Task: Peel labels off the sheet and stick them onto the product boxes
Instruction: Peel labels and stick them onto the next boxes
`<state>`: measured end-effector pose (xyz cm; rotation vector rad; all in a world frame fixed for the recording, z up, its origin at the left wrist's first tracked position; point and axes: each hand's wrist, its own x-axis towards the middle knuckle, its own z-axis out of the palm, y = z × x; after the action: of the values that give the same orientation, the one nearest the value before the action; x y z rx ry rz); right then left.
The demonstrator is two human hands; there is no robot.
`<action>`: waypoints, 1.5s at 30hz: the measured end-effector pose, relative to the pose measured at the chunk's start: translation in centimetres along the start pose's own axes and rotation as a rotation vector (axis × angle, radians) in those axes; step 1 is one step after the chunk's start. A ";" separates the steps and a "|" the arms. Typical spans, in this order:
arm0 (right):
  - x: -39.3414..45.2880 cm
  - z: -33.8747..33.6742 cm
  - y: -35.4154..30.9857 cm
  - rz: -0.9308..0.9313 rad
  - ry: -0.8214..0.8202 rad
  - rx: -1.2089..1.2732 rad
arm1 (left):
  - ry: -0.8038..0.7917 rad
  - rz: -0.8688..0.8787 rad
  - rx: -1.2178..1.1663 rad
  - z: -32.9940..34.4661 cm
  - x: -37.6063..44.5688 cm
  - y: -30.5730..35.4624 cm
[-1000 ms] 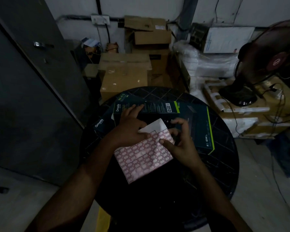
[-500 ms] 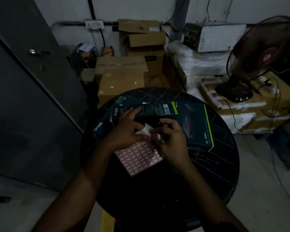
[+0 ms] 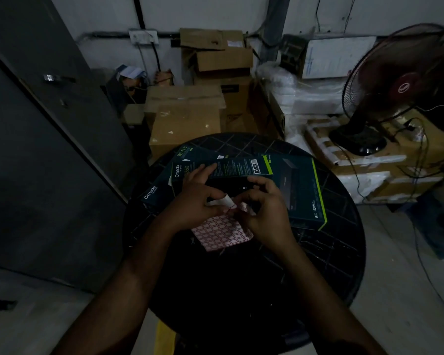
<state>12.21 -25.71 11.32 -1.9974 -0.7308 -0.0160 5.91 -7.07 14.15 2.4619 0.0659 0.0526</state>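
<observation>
A label sheet [image 3: 219, 233] with a red grid of white labels lies on the round black table [image 3: 318, 252]. My left hand [image 3: 199, 201] pinches the sheet's bent-up top corner between thumb and fingers. My right hand [image 3: 264, 208] has its fingers curled at the same corner, pinching at a label there. Behind my hands lie dark teal product boxes: a large one [image 3: 297, 185] on the right, one [image 3: 231, 167] across the middle, and another marked Omada [image 3: 154, 192] at the left.
Brown cardboard cartons [image 3: 187, 119] stand behind the table. A pedestal fan [image 3: 395, 83] sits on packed boxes at the right, with cables hanging. A dark grey cabinet door [image 3: 36, 149] fills the left. White wrapped bundles [image 3: 305, 98] lie behind.
The sheet's top corner has been folded up and both hands have closed in on it. My right hand moved from the sheet's right edge to the raised corner.
</observation>
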 end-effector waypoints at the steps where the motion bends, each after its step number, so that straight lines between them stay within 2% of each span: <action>1: 0.0 0.1 0.0 -0.003 0.012 0.001 | 0.000 0.001 0.001 0.0 0.1 0.0; 11: 0.1 0.3 -0.3 -0.096 0.161 -0.086 | 0.021 -0.025 0.000 -0.2 0.4 0.1; 17: 0.2 0.0 0.1 -0.116 0.120 -0.024 | 0.034 -0.039 0.000 -0.3 0.6 0.4; 20: 0.3 -0.1 0.3 -0.064 0.126 -0.003 | 0.017 -0.039 0.000 -0.3 0.8 0.2; 24: 0.6 -0.1 0.5 -0.026 0.083 -0.076 | 0.020 -0.034 0.022 -0.3 1.1 0.0; 33: 0.1 0.1 -1.3 -0.205 0.132 -0.389 | 0.024 -0.048 0.047 -0.2 1.3 0.0; 40: 0.2 0.8 -0.7 -0.078 0.088 -0.077 | 0.006 -0.062 0.005 -0.6 1.3 0.4; 45: 0.5 0.8 0.3 0.081 -0.029 0.150 | -0.013 -0.070 0.030 -0.5 1.4 0.0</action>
<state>12.55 -24.95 10.87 -1.8853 -0.6493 0.1125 7.31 -6.64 14.60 2.4879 0.1477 0.0047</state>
